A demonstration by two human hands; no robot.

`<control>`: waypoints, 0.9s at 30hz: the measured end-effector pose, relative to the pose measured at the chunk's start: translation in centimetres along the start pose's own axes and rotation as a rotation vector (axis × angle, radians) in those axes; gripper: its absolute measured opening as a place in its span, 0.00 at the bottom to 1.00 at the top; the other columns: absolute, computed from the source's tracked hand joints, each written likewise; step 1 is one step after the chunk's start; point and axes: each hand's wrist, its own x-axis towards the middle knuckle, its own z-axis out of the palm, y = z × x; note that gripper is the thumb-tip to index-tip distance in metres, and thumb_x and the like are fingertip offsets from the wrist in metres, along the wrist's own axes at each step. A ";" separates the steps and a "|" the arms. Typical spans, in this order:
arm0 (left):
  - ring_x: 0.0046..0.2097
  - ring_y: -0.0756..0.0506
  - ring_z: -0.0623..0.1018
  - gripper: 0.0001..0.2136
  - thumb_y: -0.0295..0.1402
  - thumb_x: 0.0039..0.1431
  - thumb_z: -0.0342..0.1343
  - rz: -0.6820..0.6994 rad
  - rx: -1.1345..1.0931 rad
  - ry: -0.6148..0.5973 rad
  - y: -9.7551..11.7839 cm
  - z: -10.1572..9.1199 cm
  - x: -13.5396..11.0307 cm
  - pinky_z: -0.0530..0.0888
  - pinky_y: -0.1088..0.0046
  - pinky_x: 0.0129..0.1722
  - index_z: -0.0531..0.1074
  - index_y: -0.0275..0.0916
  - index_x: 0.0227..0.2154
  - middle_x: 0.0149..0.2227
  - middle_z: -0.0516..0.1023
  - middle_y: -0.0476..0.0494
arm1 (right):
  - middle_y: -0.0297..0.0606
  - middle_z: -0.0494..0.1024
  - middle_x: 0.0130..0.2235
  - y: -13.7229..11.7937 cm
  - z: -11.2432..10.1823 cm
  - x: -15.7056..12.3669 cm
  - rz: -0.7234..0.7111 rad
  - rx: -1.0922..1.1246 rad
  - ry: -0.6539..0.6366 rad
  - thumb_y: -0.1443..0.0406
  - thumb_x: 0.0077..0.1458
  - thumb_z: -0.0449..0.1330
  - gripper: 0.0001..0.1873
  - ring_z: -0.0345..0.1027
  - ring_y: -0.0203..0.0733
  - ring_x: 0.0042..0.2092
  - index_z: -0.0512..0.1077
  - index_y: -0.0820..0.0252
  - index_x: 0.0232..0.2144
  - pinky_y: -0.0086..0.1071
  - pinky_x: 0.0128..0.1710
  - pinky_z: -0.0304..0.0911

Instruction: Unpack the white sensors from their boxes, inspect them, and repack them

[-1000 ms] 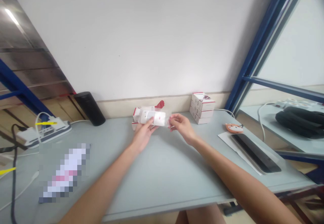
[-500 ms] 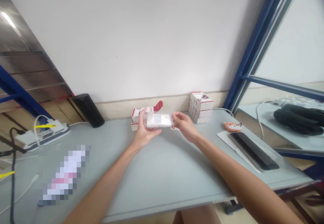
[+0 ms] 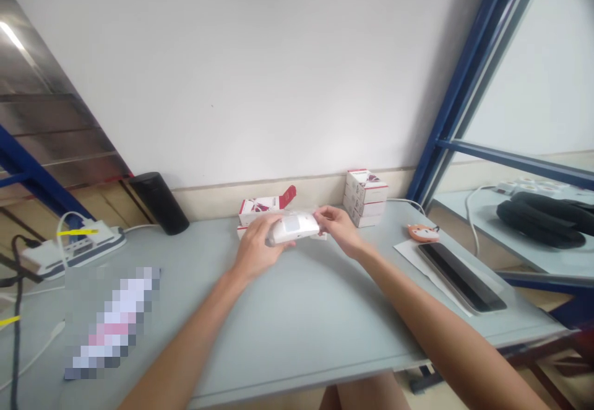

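Note:
A white motion sensor (image 3: 299, 229) with a greyish rectangular window is held above the middle of the table, partly wrapped in a clear plastic bag. My left hand (image 3: 257, 246) wraps around its left end, with the thumb underneath. At the right end, the fingers of my right hand (image 3: 338, 229) pinch the bag's edge. Just behind my left hand stands a white and red box (image 3: 260, 205), its red flap raised, on top of another box that is mostly hidden.
A stack of similar boxes (image 3: 365, 198) stands by the wall. On the right lie a phone (image 3: 459, 276), a sheet of paper (image 3: 411, 258) and an orange fox-like item (image 3: 423, 232). A black cylinder (image 3: 160, 203) and a power strip (image 3: 83, 252) with cables are on the left.
The sensor has tilted, its left end now lower and nearer me. My left hand has rolled over its end, fingers now curled across; my right hand keeps its pinch.

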 end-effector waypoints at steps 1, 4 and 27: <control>0.58 0.35 0.76 0.25 0.44 0.56 0.69 -0.040 -0.016 -0.020 0.1 0.0 -0.1 0.68 0.56 0.63 0.73 0.49 0.56 0.56 0.78 0.41 | 0.33 0.73 0.28 0.1 0.2 0.0 -0.061 -0.075 0.040 0.49 0.54 0.67 0.20 0.65 0.36 0.28 0.72 0.59 0.32 0.32 0.31 0.63; 0.55 0.36 0.78 0.21 0.47 0.62 0.63 -0.154 -0.124 -0.023 0.2 0.3 -0.2 0.73 0.61 0.57 0.74 0.47 0.55 0.55 0.80 0.42 | 0.33 0.72 0.28 0.2 0.8 -0.1 -0.193 -0.228 0.083 0.48 0.57 0.62 0.18 0.65 0.38 0.29 0.71 0.57 0.34 0.32 0.30 0.61; 0.28 0.46 0.77 0.28 0.55 0.61 0.59 -0.749 -1.196 -0.454 1.8 -1.5 0.6 0.71 0.70 0.26 0.72 0.48 0.60 0.36 0.81 0.41 | 0.32 0.72 0.28 0.1 0.5 -0.5 -0.113 -0.499 -0.084 0.53 0.63 0.53 0.15 0.66 0.40 0.31 0.69 0.58 0.33 0.33 0.34 0.59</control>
